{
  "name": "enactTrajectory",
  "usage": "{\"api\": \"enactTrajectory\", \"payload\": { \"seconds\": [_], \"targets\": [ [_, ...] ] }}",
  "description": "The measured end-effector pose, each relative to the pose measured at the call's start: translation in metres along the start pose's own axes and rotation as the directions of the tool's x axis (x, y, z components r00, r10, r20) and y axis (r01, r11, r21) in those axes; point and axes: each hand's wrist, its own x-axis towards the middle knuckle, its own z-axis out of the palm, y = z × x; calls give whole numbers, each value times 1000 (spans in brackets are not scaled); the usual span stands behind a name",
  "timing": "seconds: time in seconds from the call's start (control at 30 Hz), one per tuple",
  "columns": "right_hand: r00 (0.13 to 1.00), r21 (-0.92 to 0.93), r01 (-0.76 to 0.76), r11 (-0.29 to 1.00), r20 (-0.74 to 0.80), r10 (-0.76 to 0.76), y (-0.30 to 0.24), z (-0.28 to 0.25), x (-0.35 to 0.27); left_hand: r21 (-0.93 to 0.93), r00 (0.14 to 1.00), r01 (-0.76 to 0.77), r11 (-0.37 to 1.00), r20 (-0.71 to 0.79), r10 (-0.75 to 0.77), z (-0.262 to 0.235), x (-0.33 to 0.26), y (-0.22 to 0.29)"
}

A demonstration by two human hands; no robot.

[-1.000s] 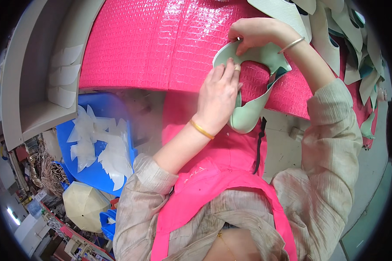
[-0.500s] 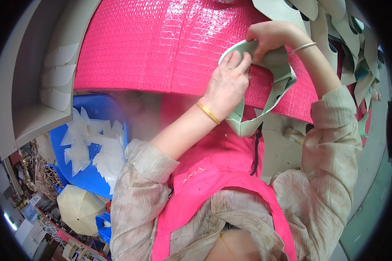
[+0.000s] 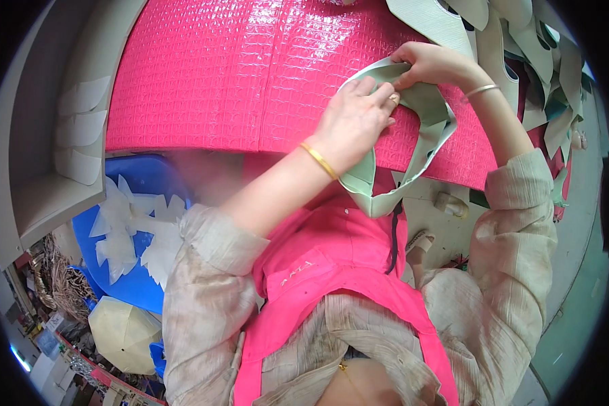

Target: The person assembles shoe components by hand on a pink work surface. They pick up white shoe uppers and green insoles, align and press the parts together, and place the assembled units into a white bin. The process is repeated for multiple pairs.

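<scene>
A shoe upper point(image 3: 421, 157), pale green inside and whitish along its outer edge, forms an open loop. It rests partly on the shiny pink table cover point(image 3: 203, 81) and hangs over the near edge toward my lap. My left hand point(image 3: 360, 122), with a gold bangle at the wrist, presses bent fingers against the loop's far left wall. Beside it, my right hand point(image 3: 434, 66) pinches the far rim between thumb and fingers. The fingertips of both hands nearly meet, and some of the rim is hidden beneath them.
Several similar uppers point(image 3: 497, 40) lie heaped at the far right. On the left stands a grey shelf box point(image 3: 37, 128) with pale flaps. Below it, a blue tub point(image 3: 132, 254) holds white cut pieces point(image 3: 115, 230). A cream umbrella point(image 3: 123, 335) sits at lower left.
My right hand has shifted slightly nearer and to the right along the rim. The left fingers have bent more against the upper, and a sandalled foot now shows under the table.
</scene>
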Motion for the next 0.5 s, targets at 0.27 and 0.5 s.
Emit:
{"api": "enactTrajectory", "payload": {
  "seconds": [0.27, 0.5],
  "targets": [
    [989, 675, 44, 736, -135, 65, 27, 44, -54, -545, 875, -220, 809, 258, 411, -40, -1, 4],
    [982, 197, 179, 964, -88, -165, 20, 23, -37, -657, 998, -10, 753, 41, 48, 4, 5, 122]
  ]
}}
